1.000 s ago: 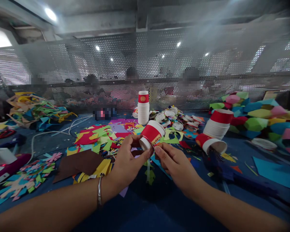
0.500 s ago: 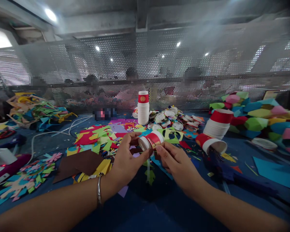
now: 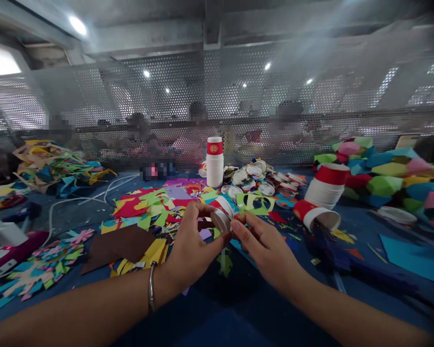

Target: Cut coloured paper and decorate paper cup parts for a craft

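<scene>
A white and red paper cup (image 3: 222, 220) is raised over the table in front of me, tilted so that a round white end faces me. My left hand (image 3: 193, 246) grips it from the left, thumb below and fingers curled over the top. On its right edge, my right hand (image 3: 262, 243) is closed with thumb and forefinger pinched together at the rim. Something thin may be between those fingertips, too small to name. Beneath the cup lie green and blue paper scraps.
Behind the cup stands a cup stack (image 3: 214, 164) beside a pile of cut cup pieces (image 3: 253, 173). At right are another cup stack (image 3: 325, 188), a tipped cup (image 3: 311, 214) and a blue glue gun (image 3: 361, 267). Coloured paper (image 3: 141, 205) and a purple power strip (image 3: 18, 250) lie left.
The cup has turned in my left hand, so its white end faces me more and less of the red band shows. My right fingers have stayed at its edge.
</scene>
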### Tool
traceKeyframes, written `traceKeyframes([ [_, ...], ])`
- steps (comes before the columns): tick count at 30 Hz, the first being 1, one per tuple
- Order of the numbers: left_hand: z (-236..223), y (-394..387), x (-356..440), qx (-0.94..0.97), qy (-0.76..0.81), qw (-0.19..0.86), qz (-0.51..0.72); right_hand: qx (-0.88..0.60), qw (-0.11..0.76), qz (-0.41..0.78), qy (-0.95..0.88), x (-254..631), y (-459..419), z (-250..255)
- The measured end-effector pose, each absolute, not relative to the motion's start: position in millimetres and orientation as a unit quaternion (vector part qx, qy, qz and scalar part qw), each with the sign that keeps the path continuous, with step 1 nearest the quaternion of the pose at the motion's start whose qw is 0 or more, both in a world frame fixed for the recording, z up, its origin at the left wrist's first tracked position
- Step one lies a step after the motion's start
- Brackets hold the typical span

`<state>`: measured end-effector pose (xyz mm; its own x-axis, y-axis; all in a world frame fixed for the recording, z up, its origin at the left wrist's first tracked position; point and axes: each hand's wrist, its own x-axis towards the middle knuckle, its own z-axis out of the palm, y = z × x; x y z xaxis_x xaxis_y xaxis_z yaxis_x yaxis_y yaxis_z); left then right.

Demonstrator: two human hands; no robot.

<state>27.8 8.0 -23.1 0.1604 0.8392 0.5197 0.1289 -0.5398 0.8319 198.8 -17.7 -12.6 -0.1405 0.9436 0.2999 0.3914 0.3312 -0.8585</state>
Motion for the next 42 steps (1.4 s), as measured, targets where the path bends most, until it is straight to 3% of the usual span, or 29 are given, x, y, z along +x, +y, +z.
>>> traceKeyframes([
  [15, -23.1, 5.5, 27.6, 0.695, 0.353, 0.347, 0.522, -0.490, 0.451, 0.290, -0.688, 201.9, -17.4, -11.7],
  [19, -19.7, 8.8, 27.1, 0.653, 0.318, 0.432, 0.534, -0.501, 0.475, 0.303, -0.657, 204.2, -15.3, -10.9],
  [28, -1.1, 19.6, 24.2, 0.455, 0.216, 0.727, 0.466, -0.493, 0.510, 0.361, -0.605, 207.8, -11.0, -10.8],
  [42, -0.2, 24.8, 14.0, 0.391, 0.208, 0.782, 0.438, -0.483, 0.473, 0.406, -0.615, 205.5, -6.0, -13.3],
])
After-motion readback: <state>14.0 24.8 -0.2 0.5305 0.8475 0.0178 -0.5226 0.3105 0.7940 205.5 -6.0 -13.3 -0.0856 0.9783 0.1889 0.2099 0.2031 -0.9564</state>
